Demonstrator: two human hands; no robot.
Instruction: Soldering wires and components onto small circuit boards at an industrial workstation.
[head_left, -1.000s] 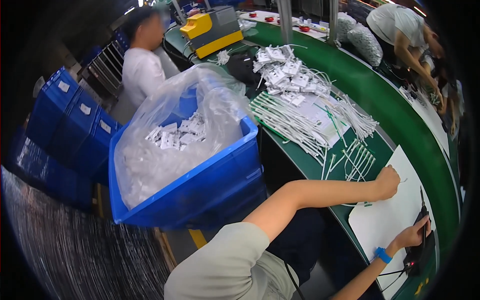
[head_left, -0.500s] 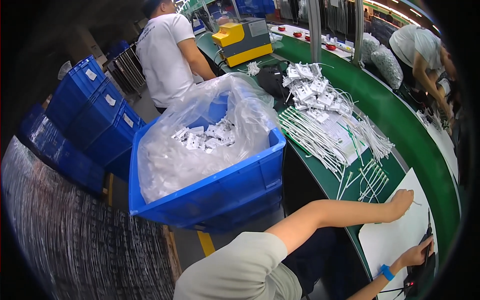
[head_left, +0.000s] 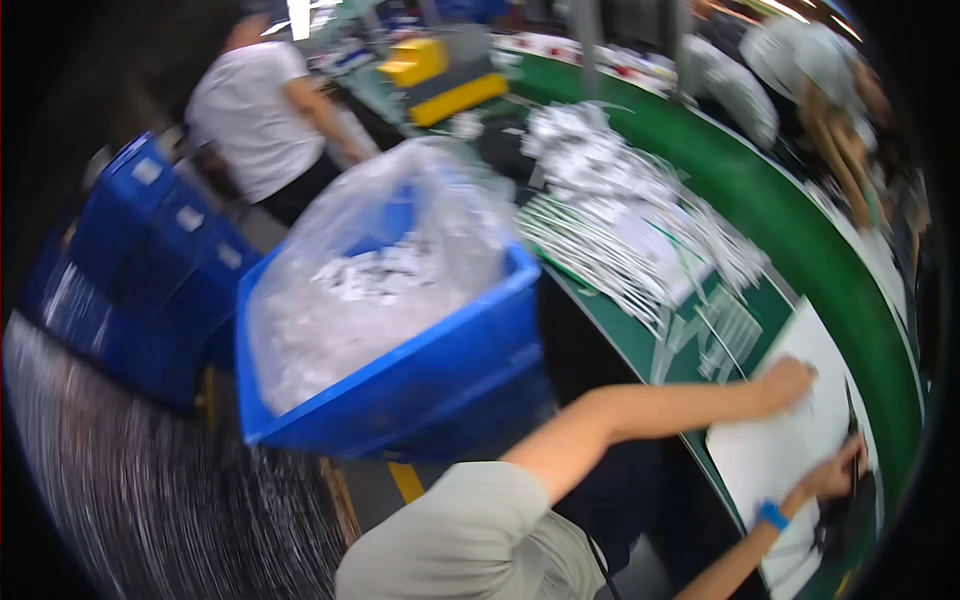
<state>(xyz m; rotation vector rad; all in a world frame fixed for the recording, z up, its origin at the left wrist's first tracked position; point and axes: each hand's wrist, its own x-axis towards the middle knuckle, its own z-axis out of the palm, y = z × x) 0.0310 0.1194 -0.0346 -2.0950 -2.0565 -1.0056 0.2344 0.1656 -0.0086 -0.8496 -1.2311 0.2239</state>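
Note:
Over a white sheet on the bench, my left hand is closed in a pinch. A thin, light wire end pokes out of its fingers, blurred now. Nearer the sheet's right edge, my right hand, with a blue band at the wrist, is wrapped round a slim black pen-shaped tool with a narrow tip pointing away from me. Beyond my left hand lie white cables with green ends, then a bundle of white cables and a heap of white plastic parts.
Left of the bench stands a blue crate, lined with clear plastic and holding white parts. Stacked blue crates and a film-wrapped stack are farther left. A yellow-grey machine, a green conveyor strip and two other people are beyond.
The view has shifted and blurred. My left hand has moved slightly down and left in the picture, my right hand slightly up. The person at the back left leans more.

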